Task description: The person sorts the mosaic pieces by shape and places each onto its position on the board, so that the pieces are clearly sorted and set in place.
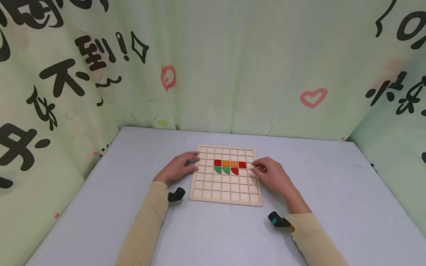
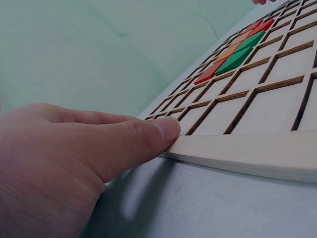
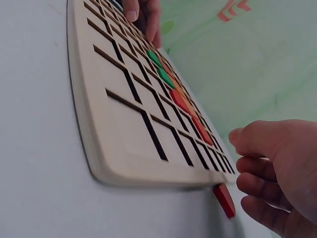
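A square wooden grid board lies on the table. One row holds red squares at both ends and orange squares between them. Below sit green quarter-round pieces and a red quarter-round piece. My left hand rests its fingertips on the board's left rim, thumb extended. Beside the right rim hovers my right hand, thumb and fingers loosely bent and apart. Just off the board's edge, near those fingers, is another red piece; no finger visibly grips it. The hand hides it from the head view.
A pale cloth covers the table. Green curtains with black lettering and a red heart surround it on the back and sides. Black wrist devices sit at both sleeves.
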Motion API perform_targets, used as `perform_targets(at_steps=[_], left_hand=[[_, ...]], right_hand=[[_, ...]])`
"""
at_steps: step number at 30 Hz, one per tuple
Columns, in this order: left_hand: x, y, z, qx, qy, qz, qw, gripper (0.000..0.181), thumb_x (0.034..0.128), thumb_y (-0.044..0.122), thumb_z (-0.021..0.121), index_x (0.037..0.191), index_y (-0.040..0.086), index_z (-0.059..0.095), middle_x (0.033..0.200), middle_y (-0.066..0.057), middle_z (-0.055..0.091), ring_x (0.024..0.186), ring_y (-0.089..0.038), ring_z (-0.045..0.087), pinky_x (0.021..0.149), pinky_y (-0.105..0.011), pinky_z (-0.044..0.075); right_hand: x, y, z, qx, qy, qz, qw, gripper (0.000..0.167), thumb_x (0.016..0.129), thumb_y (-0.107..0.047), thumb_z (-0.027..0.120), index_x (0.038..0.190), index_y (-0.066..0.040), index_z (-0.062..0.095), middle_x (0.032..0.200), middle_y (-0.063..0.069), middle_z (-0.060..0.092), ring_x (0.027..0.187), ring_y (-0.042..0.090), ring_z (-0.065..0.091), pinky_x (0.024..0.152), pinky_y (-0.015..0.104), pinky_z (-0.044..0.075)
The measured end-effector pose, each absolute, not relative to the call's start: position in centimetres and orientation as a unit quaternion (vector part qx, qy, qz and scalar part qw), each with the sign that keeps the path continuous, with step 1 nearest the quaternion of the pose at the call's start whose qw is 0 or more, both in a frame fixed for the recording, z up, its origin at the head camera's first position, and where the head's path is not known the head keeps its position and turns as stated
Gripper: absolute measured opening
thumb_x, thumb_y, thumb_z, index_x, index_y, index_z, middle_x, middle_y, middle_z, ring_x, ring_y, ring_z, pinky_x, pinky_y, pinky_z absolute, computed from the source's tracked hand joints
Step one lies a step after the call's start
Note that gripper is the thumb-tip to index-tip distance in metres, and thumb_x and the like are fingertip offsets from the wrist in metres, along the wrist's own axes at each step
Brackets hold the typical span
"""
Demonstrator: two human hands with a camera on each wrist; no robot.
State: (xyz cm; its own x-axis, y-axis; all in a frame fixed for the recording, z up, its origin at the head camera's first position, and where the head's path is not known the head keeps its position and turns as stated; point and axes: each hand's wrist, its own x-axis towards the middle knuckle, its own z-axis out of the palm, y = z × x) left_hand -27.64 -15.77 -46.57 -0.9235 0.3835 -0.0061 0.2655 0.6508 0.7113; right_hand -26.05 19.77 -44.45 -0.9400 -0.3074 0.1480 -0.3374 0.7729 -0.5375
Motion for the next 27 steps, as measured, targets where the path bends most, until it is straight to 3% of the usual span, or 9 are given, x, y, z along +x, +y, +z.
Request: perform_targets(at_steps=[7,15,27], left_hand=[[-27.7,-15.8,-46.8,0.185,0.904,0.378,0.070,0.043,0.0928,0.023,0.069,0.130,0.006,0.060,0.152,-0.004,0.042,0.143,-0.024,0.032,0.118,-0.038,0.029],[-27.5,-15.8,-46.4,0.179,0.904,0.380,0.075,0.043,0.0928,0.023,0.069,0.131,0.006,0.059,0.152,-0.003,0.041,0.143,-0.024,0.032,0.118,-0.038,0.029],[-27.4,-15.6,-46.2,0.173,0.906,0.377,0.088,0.045,0.0935,0.023,0.068,0.134,0.006,0.058,0.153,-0.003,0.040,0.144,-0.024,0.030,0.118,-0.039,0.028]], right_hand=[[-25.3,23.5,-45.0,0.144,-0.945,0.289,0.039,0.030,0.093,-0.019,0.067,0.116,0.000,0.066,0.109,0.015,0.063,0.096,0.029,0.059,0.082,0.045,0.053],[-24.4,26.3,-44.9,0.124,-0.954,0.273,0.002,0.043,0.092,-0.020,0.068,0.126,0.004,0.059,0.121,0.022,0.058,0.109,0.037,0.055,0.093,0.053,0.049],[-25.0,24.8,-45.5,0.176,-0.945,0.277,-0.001,0.039,0.090,-0.017,0.071,0.124,0.001,0.063,0.117,0.017,0.060,0.103,0.031,0.057,0.088,0.047,0.051]])
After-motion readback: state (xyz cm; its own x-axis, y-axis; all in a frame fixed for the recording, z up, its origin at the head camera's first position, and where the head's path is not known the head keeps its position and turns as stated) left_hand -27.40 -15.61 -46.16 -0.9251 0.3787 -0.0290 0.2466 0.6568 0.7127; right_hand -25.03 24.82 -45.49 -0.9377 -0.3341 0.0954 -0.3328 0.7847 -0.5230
